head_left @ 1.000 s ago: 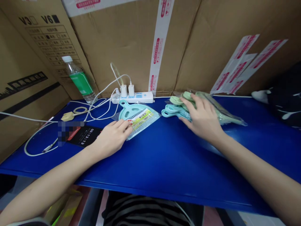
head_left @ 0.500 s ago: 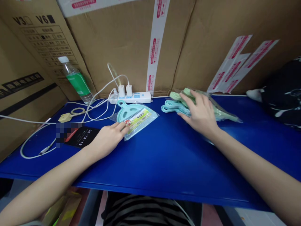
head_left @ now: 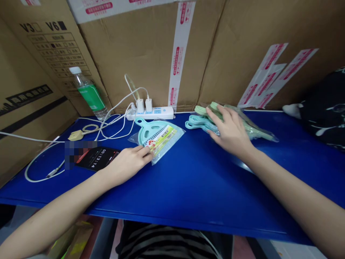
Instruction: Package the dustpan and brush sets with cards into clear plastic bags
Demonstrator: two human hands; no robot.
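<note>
My left hand [head_left: 133,160] pinches the lower left edge of a bagged mini dustpan and brush set [head_left: 155,133], light blue with a yellow label, lying flat on the table. The thumb is hidden beneath the hand. My right hand [head_left: 229,127] rests on a small stack of similar bagged sets, its fingers spread. Pale green handles [head_left: 201,110] lie on top of the stack, and light blue handles [head_left: 192,123] poke out below them on the left. My palm covers part of the stack.
Behind the blue table [head_left: 185,187] stand cardboard boxes [head_left: 140,46]. A power strip [head_left: 161,113] with white chargers and looping cables lies at the back. A water bottle [head_left: 91,95] leans at the left, near a phone [head_left: 98,158]. Dark patterned fabric [head_left: 326,111] sits at the right.
My left hand and the light blue set have slid slightly right, and the set has turned a little. My right hand stays on the stack, almost unmoved.
</note>
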